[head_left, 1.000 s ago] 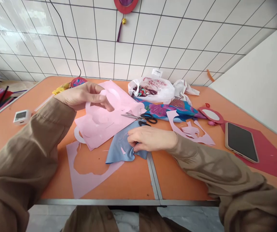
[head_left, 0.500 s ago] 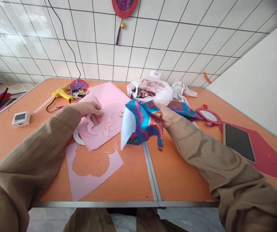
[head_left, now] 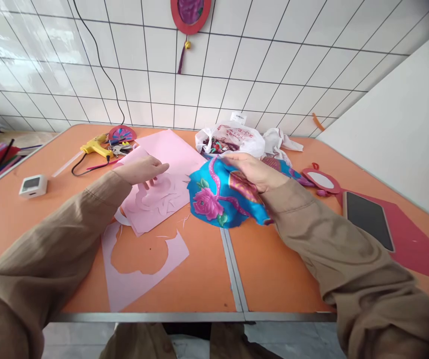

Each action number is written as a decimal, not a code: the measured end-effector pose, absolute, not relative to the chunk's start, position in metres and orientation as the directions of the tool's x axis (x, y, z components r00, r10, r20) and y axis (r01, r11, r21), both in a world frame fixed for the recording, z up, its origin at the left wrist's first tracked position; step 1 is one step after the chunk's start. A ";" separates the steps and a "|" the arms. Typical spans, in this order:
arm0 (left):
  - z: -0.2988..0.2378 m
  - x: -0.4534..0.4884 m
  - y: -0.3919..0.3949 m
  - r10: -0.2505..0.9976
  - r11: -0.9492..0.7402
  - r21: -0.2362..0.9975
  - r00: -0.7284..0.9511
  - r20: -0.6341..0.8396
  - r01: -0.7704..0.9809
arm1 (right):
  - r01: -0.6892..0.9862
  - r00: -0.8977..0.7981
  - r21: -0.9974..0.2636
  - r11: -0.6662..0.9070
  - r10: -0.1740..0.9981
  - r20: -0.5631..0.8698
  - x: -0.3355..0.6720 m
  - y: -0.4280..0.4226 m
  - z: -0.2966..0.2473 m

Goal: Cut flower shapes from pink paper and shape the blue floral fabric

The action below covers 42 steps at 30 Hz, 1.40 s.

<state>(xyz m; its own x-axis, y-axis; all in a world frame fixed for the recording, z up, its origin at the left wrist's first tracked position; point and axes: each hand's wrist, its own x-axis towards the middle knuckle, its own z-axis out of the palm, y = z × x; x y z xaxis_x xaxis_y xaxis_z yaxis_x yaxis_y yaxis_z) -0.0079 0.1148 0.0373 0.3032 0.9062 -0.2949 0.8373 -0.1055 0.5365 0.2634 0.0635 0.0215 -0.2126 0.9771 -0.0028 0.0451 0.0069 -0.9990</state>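
My right hand (head_left: 254, 172) grips a blue satin-like fabric (head_left: 233, 207) with a pink rose and a dotted purple band, held over the table's middle seam. The rose side now faces me. My left hand (head_left: 143, 171) hovers over pink paper (head_left: 169, 142), its fingers loosely apart and nothing seen in them. Curved pink paper scraps (head_left: 162, 199) lie on that paper just below the hand. Nearer to me is a pink sheet (head_left: 122, 291) with a large rounded hole cut out of it. Part of a white ring (head_left: 121, 218) shows from under the paper.
At the back left lie a yellow glue gun (head_left: 97, 146), pliers (head_left: 120, 149) and a small round red piece (head_left: 122, 133). A white plastic bag (head_left: 250, 139) of trimmings stands behind the fabric. To the right are a red-rimmed oval (head_left: 321, 179), a phone (head_left: 367, 219) and red sheet (head_left: 414, 242).
The fabric has turned from its white underside to its rose side and spread out. My left hand has lifted off the paper scraps and opened its fingers.
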 end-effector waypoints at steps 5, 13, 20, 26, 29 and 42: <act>0.034 -0.010 0.119 0.929 -0.350 0.424 0.366 0.046 0.835 | 0.029 -0.169 -0.999 -0.042 0.984 -0.047 0.265 0.062 0.025; 0.036 -0.001 0.102 0.747 -0.252 0.957 0.658 0.095 0.147 | -0.127 -0.175 -0.992 0.026 0.983 0.049 0.249 0.044 0.033; 0.025 0.006 0.105 0.720 0.157 0.987 0.679 -0.144 0.042 | -0.243 -0.110 -0.969 0.045 0.991 0.074 0.258 0.049 0.038; 0.032 0.003 0.103 0.781 0.139 0.990 0.615 -0.108 -0.003 | -0.204 -0.259 -0.973 -0.104 0.965 -0.049 0.269 0.056 0.042; 0.033 0.005 0.100 0.763 0.087 0.996 0.642 -0.082 0.023 | -0.022 -0.400 -0.993 -0.120 0.911 -0.101 0.269 0.053 0.040; 0.046 0.008 0.081 0.645 -0.018 0.999 0.764 -0.015 0.035 | 0.134 -0.663 -0.989 0.067 0.748 -0.039 0.262 0.056 0.021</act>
